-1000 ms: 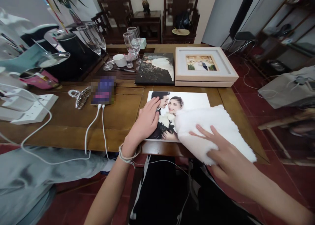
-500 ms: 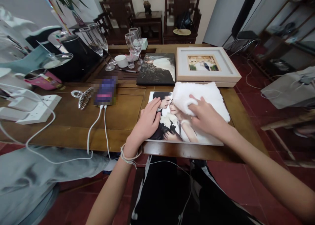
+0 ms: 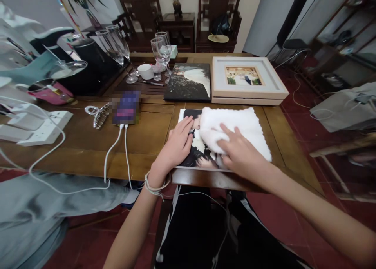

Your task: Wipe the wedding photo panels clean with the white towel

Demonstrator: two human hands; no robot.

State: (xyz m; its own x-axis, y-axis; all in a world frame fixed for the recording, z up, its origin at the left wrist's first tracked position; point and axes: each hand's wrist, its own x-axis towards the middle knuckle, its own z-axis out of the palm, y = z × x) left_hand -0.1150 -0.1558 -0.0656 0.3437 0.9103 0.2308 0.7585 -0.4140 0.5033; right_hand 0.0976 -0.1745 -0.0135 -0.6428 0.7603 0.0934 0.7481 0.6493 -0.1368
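Observation:
A photo album [image 3: 202, 162] with a couple's picture on its face lies flat at the table's front edge. My left hand [image 3: 178, 141] rests on its left side, fingers stretched out flat. A fluffy white cloth [image 3: 246, 124] covers much of the picture's right part. My right hand [image 3: 241, 149] presses the cloth onto the surface, its fingers curled into a bunched fold with the index finger stretched out. Part of the picture is hidden under the cloth and both hands.
Behind lie a dark photo panel [image 3: 189, 80] and a white-framed photo [image 3: 249, 79]. To the left are a phone [image 3: 126, 107] on charging cables, a hair claw clip [image 3: 100, 115], a power strip [image 3: 49, 129] and several wine glasses [image 3: 161, 51]. Another person's leg [image 3: 58, 206] is at lower left.
My right hand and the cloth have slid toward me and slightly left, covering more of the couple's picture. My left hand has stayed in place.

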